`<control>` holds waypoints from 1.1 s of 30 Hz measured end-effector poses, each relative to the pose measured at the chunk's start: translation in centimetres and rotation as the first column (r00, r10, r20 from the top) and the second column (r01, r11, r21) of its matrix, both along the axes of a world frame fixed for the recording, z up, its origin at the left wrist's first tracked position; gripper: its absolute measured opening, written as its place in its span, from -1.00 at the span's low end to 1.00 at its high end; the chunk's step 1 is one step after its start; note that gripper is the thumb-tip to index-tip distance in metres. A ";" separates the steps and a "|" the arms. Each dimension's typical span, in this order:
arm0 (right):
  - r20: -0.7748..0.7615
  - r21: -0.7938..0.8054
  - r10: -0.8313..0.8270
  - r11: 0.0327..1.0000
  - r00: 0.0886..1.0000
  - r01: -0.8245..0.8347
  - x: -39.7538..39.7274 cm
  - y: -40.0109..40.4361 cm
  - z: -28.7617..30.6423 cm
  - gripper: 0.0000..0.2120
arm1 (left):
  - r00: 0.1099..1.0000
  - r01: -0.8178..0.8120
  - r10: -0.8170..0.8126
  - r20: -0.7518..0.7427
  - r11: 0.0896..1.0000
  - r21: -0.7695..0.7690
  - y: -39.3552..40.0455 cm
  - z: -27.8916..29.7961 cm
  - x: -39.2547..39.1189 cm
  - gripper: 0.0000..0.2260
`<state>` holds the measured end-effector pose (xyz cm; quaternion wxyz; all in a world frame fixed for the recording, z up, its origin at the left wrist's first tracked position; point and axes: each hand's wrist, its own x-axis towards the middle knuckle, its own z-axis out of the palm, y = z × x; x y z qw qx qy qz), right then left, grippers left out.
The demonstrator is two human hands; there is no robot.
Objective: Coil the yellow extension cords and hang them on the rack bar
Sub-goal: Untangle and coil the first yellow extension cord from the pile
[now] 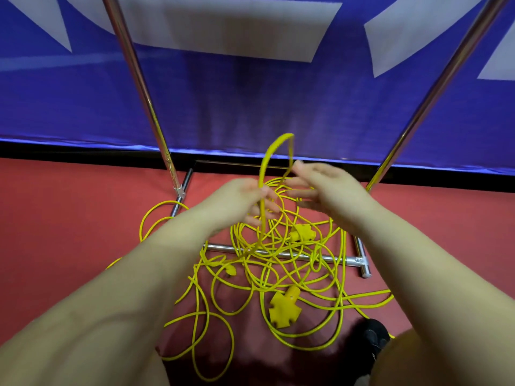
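Yellow extension cords (278, 274) lie in a loose tangle on the red floor, draped over the rack's low base bar (338, 259). Two yellow three-way socket ends show, one (284, 307) near me and one (302, 232) farther back. My left hand (245, 201) grips a strand of cord that rises into a narrow loop (274, 151) above both hands. My right hand (326, 188) is at the loop's other side with fingers extended and blurred; the cord runs by its fingertips. The rack's upper bar is out of view.
Two chrome rack uprights slant up, one at the left (139, 87) and one at the right (434, 96). A blue banner with white shapes (250, 101) stands right behind the rack. A black shoe (372, 337) is on the floor at the lower right.
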<state>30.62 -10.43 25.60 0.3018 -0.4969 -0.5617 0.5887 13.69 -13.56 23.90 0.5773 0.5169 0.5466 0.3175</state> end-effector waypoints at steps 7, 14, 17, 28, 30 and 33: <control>0.301 0.037 0.366 0.918 0.880 -0.394 -1.6 -1.7 -1.8 -0.85 | 0.859 -0.250 0.239 0.453 0.968 -0.035 0.5 1.6 -0.4 -0.80; -0.228 -0.066 -0.104 0.994 0.968 0.091 0.2 0.2 1.2 -0.83 | 0.927 0.214 -0.185 -0.326 0.975 0.055 -0.2 -0.7 -0.1 -0.82; -0.313 -0.116 -0.179 0.982 0.933 0.149 0.6 0.4 1.5 -0.86 | 0.946 0.185 -0.157 -0.284 0.980 0.075 -0.3 -0.8 0.1 -0.84; 0.465 0.157 0.357 0.867 0.810 -0.473 -1.7 -1.8 -2.4 -0.94 | 0.843 -0.281 0.256 0.473 0.959 -0.018 0.3 1.7 -0.3 -0.83; 0.398 0.189 0.306 0.895 0.865 -0.403 -1.7 -1.7 -1.6 -0.92 | 0.855 -0.237 0.217 0.470 0.971 -0.017 0.5 1.5 -0.5 -0.81; 0.041 0.091 0.082 0.992 0.996 -0.085 -0.9 -0.7 0.2 -0.86 | 0.973 -0.077 0.081 0.217 0.997 -0.027 0.4 0.5 -0.4 -0.78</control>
